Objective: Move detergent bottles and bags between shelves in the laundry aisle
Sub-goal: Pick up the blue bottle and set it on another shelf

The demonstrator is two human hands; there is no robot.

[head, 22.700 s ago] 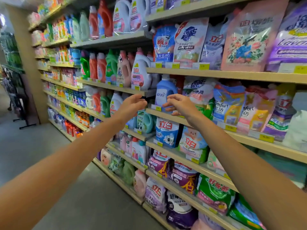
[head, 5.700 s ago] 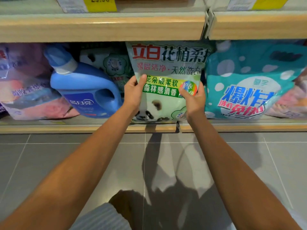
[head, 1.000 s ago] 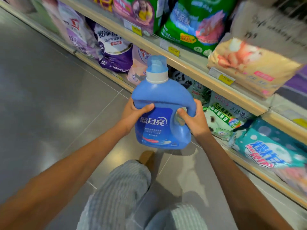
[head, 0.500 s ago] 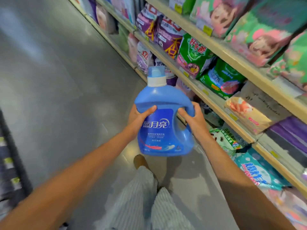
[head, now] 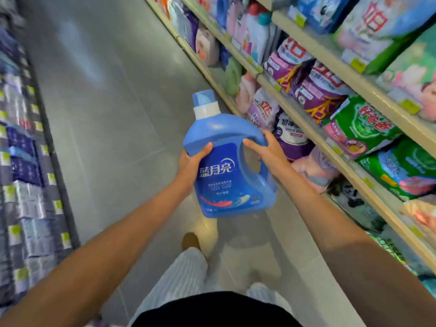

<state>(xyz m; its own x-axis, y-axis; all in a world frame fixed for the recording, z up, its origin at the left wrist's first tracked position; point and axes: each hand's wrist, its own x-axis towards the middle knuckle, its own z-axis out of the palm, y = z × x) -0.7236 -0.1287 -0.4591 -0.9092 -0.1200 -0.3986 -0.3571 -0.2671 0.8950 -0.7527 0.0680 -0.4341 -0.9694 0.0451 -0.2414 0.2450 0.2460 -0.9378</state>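
Note:
I hold a blue detergent bottle (head: 226, 166) with a white collar and light blue cap upright in front of me, over the aisle floor. My left hand (head: 192, 161) grips its left side, thumb on the front label. My right hand (head: 266, 152) is wrapped around the handle on its right side. The bottle is clear of the shelves, just left of the lower shelf edges.
Shelving on the right (head: 313, 133) holds purple bags (head: 316, 90), green bags (head: 358, 128), pink bags and bottles (head: 254, 31) farther down. A panda-print bag (head: 351, 201) lies on the bottom shelf. Another rack (head: 26, 185) lines the left. Grey tiled floor (head: 113, 102) runs between.
I have risen and the view has lifted along the aisle. The bottle stays in both hands, carried higher and slightly tilted; higher shelves now show on the right.

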